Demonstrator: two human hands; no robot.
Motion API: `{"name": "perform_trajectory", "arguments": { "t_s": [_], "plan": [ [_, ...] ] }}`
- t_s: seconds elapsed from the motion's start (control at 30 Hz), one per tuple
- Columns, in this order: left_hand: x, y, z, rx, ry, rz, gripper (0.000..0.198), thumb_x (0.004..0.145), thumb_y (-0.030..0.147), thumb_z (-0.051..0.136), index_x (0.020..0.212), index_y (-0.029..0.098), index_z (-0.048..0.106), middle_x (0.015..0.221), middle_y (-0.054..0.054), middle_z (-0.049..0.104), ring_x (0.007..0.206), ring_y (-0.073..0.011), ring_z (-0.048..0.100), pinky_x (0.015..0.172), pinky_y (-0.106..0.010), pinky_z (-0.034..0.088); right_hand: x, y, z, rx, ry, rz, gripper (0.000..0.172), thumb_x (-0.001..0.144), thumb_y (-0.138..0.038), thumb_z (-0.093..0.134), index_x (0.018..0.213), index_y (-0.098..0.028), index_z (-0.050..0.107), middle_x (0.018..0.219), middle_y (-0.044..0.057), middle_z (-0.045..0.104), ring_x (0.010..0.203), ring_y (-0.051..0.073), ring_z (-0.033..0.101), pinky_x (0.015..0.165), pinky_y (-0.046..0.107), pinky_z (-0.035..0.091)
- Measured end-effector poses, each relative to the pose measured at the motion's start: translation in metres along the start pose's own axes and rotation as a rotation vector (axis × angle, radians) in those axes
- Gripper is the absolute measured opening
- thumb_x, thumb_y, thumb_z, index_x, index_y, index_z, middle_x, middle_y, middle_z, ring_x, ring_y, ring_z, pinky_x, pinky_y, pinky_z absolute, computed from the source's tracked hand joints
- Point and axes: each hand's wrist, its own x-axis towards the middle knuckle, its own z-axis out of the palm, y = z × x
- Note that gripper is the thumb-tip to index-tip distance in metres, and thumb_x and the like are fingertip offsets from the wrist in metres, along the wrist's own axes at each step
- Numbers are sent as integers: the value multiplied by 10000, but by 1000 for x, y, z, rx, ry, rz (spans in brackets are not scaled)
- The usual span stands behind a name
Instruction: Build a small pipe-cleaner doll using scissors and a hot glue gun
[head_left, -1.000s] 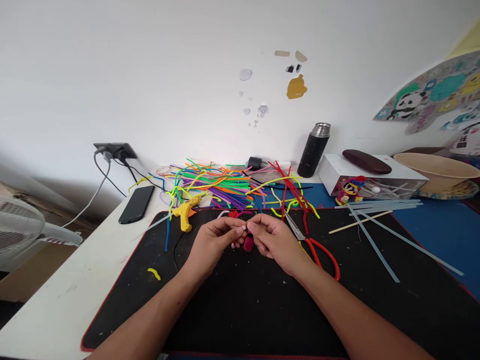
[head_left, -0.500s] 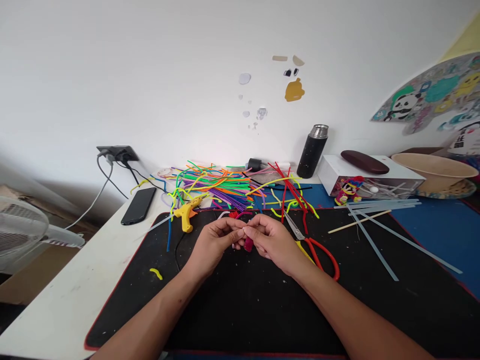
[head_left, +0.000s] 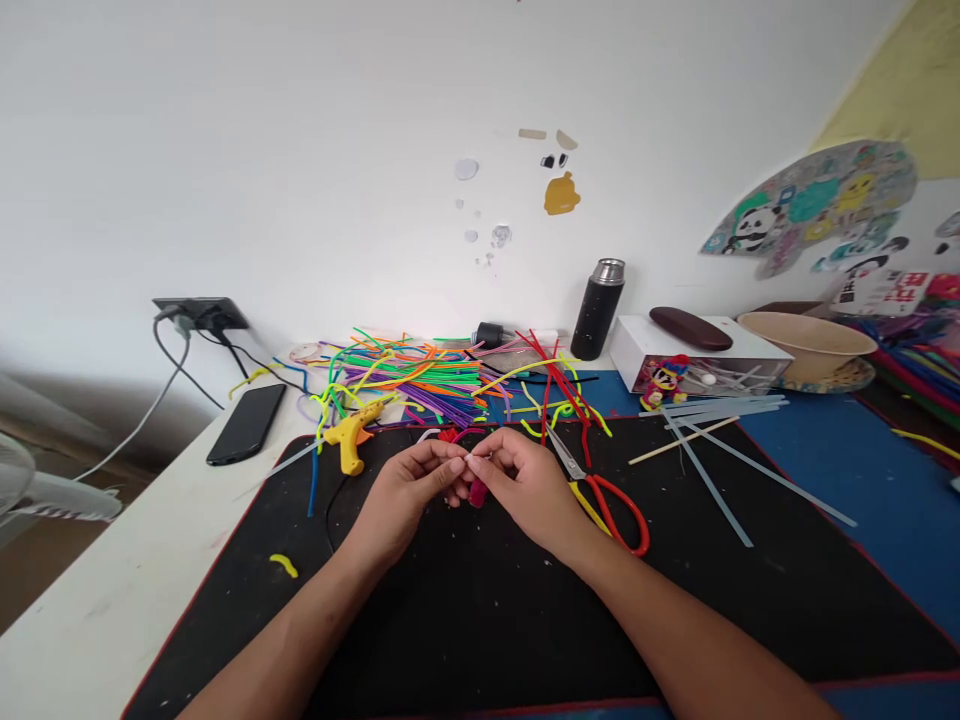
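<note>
My left hand (head_left: pixel 412 490) and my right hand (head_left: pixel 521 485) meet above the black mat, fingertips pinched together. Between them is a small magenta pipe cleaner piece (head_left: pixel 477 493), its lower end hanging below the fingers; the rest is hidden. Just behind the hands lie short red pipe cleaner bits (head_left: pixel 448 436). Scissors (head_left: pixel 611 510) with red and yellow handles rest beside my right hand, blades pointing away. To the left of my left hand, a yellow glue gun (head_left: pixel 349 440) lies on its side with a glue stick in its back.
A pile of coloured pipe cleaners (head_left: pixel 427 380) spreads along the wall. Nearby are a phone (head_left: pixel 246 425), a black flask (head_left: pixel 598 312), a white box (head_left: pixel 630 350), a small colourful figure (head_left: pixel 664 382) and clear glue sticks (head_left: pixel 712 480). A yellow scrap (head_left: pixel 284 565) lies on the black mat (head_left: pixel 420 640).
My view has turned a little to the right, so everything sits further left in the picture. Both hands stay pinched together on the magenta piece, with only slight finger movement.
</note>
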Motion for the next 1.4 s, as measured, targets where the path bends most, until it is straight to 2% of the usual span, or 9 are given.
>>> {"name": "perform_trajectory", "arguments": {
  "t_s": [0.13, 0.37, 0.63, 0.8, 0.9, 1.03, 1.17, 1.4],
  "plan": [
    [1, 0, 1, -74, -13, -53, 344, 752, 416, 937, 881, 139, 780, 731, -48, 741, 639, -138, 659, 582, -217, 493, -2, 0, 0, -149, 10, -45, 101, 997, -319, 638, 979, -221, 656, 714, -10, 741, 589, 142, 648, 562, 249, 405],
    [1, -1, -2, -117, -24, -148, 369, 723, 425, 957, 817, 126, 762, 723, -64, 738, 605, -127, 649, 532, -196, 479, -4, -2, 0, -286, 14, -102, 102, 1013, -322, 621, 983, -239, 673, 624, -50, 652, 521, 129, 546, 546, 257, 344],
    [1, 2, 0, -194, -42, -196, 369, 698, 399, 976, 814, 129, 752, 702, -24, 696, 553, -87, 611, 479, -162, 457, -5, -2, 0, -268, 15, -115, 109, 1008, -320, 621, 1029, -237, 689, 628, -48, 628, 559, 137, 571, 565, 263, 366],
    [0, 5, -2, -216, -48, -185, 366, 700, 386, 976, 819, 133, 739, 680, -15, 691, 538, -90, 616, 469, -163, 458, -4, -4, -2, -69, 5, -49, 159, 1002, -365, 622, 1024, -222, 686, 668, -22, 682, 600, 153, 641, 573, 267, 422],
    [0, 6, -2, -218, -48, -179, 376, 696, 384, 978, 827, 129, 734, 678, -11, 690, 535, -89, 615, 468, -163, 457, -3, -5, -4, -2, -3, -33, 203, 992, -379, 635, 1091, -213, 695, 666, -22, 687, 615, 161, 665, 593, 271, 452],
    [0, 6, -3, -207, -78, -203, 401, 680, 397, 985, 822, 121, 731, 669, -12, 689, 525, -89, 615, 471, -165, 456, -3, -4, -3, -24, -55, -54, 266, 994, -392, 633, 1164, -214, 734, 720, -2, 717, 651, 163, 662, 611, 279, 458],
    [0, 4, -4, -208, -101, -227, 417, 682, 418, 985, 834, 121, 735, 673, -13, 690, 534, -91, 625, 484, -164, 460, -4, -4, -1, -37, -88, -64, 238, 1006, -381, 619, 1127, -220, 748, 789, 19, 752, 698, 170, 679, 624, 280, 467],
    [1, 2, -6, -220, -119, -266, 407, 695, 439, 973, 773, 119, 733, 657, -26, 684, 518, -94, 613, 444, -161, 424, -4, -1, -1, -185, -40, -110, 158, 998, -327, 633, 1065, -227, 734, 695, -16, 703, 598, 143, 611, 582, 264, 419]
  ]
}}
